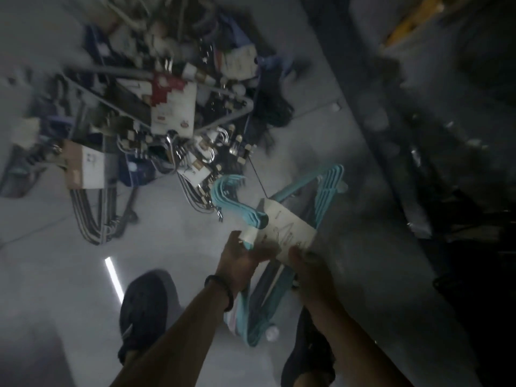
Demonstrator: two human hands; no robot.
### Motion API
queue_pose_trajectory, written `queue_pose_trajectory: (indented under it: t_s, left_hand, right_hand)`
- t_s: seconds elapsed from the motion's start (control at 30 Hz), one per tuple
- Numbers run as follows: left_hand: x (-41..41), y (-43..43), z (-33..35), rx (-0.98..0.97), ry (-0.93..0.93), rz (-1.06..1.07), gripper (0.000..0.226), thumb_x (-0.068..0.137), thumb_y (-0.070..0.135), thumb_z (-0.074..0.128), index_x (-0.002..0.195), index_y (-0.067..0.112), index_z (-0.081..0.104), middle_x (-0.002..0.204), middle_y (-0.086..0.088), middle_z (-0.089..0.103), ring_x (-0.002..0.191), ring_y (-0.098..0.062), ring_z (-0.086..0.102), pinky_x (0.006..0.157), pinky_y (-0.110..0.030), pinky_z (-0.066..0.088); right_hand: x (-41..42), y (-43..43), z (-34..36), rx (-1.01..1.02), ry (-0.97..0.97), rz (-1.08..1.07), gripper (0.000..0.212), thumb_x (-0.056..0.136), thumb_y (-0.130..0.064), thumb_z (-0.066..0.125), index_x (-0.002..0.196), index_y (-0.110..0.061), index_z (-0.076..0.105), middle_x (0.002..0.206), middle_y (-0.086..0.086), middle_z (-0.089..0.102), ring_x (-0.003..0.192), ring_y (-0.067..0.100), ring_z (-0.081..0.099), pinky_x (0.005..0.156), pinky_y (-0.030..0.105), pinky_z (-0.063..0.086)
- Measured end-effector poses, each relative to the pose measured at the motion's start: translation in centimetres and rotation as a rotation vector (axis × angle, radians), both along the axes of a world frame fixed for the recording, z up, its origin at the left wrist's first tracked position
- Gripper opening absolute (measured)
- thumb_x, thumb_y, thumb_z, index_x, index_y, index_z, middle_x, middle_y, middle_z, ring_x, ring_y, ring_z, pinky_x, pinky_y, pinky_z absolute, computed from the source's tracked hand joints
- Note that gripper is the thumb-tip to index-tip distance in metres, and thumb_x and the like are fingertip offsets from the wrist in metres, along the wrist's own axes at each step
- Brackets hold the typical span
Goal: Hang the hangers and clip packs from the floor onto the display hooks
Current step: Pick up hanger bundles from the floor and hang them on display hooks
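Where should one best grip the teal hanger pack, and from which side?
Probably the paper band of the teal hanger pack, from the near side, as left hand and right hand do: it binds the hangers, and the hooks point away.

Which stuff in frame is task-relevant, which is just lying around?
Job: teal hanger pack, held by left hand and right hand; pile of hanger packs on the floor.
Lying about: dark shoes; wristband; light streak.
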State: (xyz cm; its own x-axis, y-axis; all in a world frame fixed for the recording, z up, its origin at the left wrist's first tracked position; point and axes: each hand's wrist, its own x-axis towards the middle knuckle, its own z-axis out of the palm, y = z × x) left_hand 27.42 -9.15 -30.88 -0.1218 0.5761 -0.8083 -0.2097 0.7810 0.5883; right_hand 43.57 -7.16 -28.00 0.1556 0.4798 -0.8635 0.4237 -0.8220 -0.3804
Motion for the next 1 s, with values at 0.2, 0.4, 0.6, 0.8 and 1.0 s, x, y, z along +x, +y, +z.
queue_pose_trajectory:
  t_s: [0.2,0.4,0.6,0.8,1.0]
  left_hand:
    - [-6.9,6.4,20.2,0.154,0.319,-0.544,0.096,0.048,0.062,0.083,0.132,0.029,0.051,0.121,0.008,0.069,0.108,-0.017,0.068,0.096,-0.047,0.057]
    - [-10.5,14.6,46.4,0.356,0.646,-1.125,0.086,0.064,0.045,0.092,0.135,0.029,0.047,0.122,0.006,0.065,0.107,-0.021,0.064,0.090,-0.038,0.055]
    - [-13.3,18.1,70.4,0.502,1.067,-1.163,0.103,0.062,0.058,0.089,0.149,0.031,0.041,0.145,-0.002,0.053,0.130,-0.027,0.053,0.111,-0.043,0.046]
    - [-11.5,12.5,80.7,0.859,1.108,-0.003,0.097,0.044,0.081,0.074,0.120,0.031,0.041,0.126,-0.001,0.041,0.118,-0.031,0.046,0.095,-0.050,0.046]
    - [-10.1,17.3,92.4,0.710,-0.113,-0.265,0.070,0.050,0.086,0.081,0.101,0.038,0.082,0.115,0.005,0.077,0.112,-0.023,0.070,0.101,-0.047,0.049]
  right_hand:
    - [0.1,10.0,20.8,0.696,-0.398,0.843,0.121,0.054,-0.063,0.090,0.154,-0.023,0.035,0.157,0.008,0.038,0.147,0.032,0.034,0.118,0.053,0.032]
    - [-3.2,17.3,43.4,0.401,-0.028,1.076,0.118,0.050,-0.066,0.091,0.152,-0.035,0.041,0.150,-0.011,0.051,0.134,0.015,0.052,0.110,0.031,0.044]
    - [-5.5,17.4,62.1,0.629,0.288,0.577,0.092,0.060,-0.026,0.098,0.143,-0.022,0.060,0.138,-0.008,0.067,0.130,0.019,0.061,0.110,0.044,0.050]
    - [-5.9,14.5,76.8,0.750,0.488,-0.070,0.067,0.066,-0.024,0.097,0.128,-0.024,0.072,0.120,0.014,0.076,0.110,0.043,0.070,0.080,0.053,0.064]
    - [-6.5,11.6,87.1,0.856,0.754,-0.366,0.070,0.066,-0.031,0.086,0.130,-0.006,0.071,0.126,0.020,0.073,0.116,0.042,0.069,0.107,0.062,0.049]
